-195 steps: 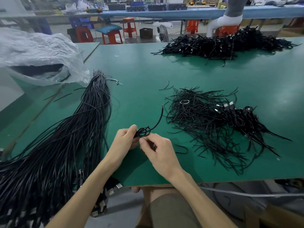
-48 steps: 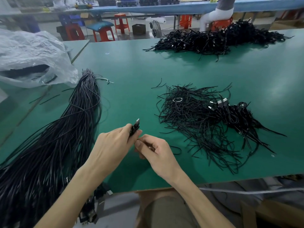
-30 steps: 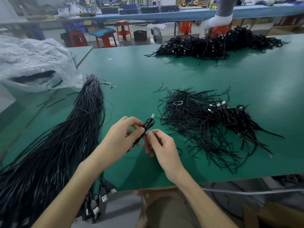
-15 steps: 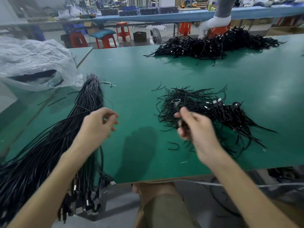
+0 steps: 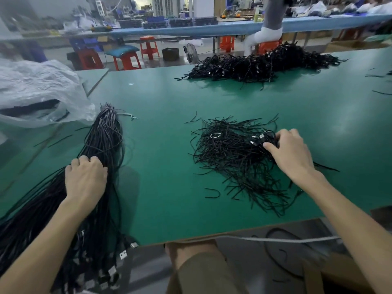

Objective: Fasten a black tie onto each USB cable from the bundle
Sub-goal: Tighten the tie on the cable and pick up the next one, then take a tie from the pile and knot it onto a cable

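Left hand lay on the long bundle of USB cables at the near left of the green surface, fingers curled into its strands. Right hand reached onto coiled cables at the right edge of the pile of black ties; whether it pinched one, I could not tell.

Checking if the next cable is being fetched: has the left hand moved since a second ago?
Yes. The left hand went left, off the bare green table before the person, onto the long cable bundle, fingers curled into its strands.
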A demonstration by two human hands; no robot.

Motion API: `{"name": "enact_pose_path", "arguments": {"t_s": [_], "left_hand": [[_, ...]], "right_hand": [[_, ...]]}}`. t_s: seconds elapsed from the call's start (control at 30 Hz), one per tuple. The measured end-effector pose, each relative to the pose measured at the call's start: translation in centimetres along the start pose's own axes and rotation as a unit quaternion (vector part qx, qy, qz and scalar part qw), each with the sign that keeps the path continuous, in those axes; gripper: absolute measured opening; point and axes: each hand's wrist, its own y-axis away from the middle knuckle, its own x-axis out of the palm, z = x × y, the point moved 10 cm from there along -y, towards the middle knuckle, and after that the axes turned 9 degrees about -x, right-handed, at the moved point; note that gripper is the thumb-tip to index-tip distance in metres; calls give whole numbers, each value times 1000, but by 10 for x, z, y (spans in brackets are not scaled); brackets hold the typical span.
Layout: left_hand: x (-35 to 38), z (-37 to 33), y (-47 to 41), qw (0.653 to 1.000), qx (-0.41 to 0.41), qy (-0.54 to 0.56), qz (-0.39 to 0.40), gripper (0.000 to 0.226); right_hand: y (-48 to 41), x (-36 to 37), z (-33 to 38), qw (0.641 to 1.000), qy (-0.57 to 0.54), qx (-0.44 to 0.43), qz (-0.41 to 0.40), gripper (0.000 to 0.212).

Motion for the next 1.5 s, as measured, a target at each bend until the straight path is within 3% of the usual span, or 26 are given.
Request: {"name": "enact_pose_path", "arguments": {"t_s": [0.2,0.4,0.87,1.0,1.1,1.17,1.23,1.27,1.33,1.5], "left_hand": [[-2,-2,8,996,7,85,-3,31],[13,-9,17,992,-8,118,47,33],[-29,-16,13,988,46,148,-9,38],[-40,-33,24,979,62,193,22,40],[-43,-77,56,928,109,328,142,40],[-52,-116,92,889,197,359,205,40],[-59,-144,125,833,273,396,273,36],[-62,-153,134,796,290,432,310,34],[-65,-157,139,741,281,489,364,36],[-61,-143,130,672,270,537,431,34]], "right_hand": [[6,-13,19,995,86,-42,-26,39],[20,-22,57,985,63,-130,-94,29],[61,17,112,978,-54,-201,-7,17],[73,29,131,966,-131,-220,31,15],[84,43,153,947,-196,-240,82,22],[97,58,174,929,-213,-275,128,39],[109,71,193,902,-257,-303,171,52],[113,73,199,889,-291,-305,179,47],[113,74,199,880,-348,-280,163,30],[92,78,158,910,-379,-130,106,36]]}}
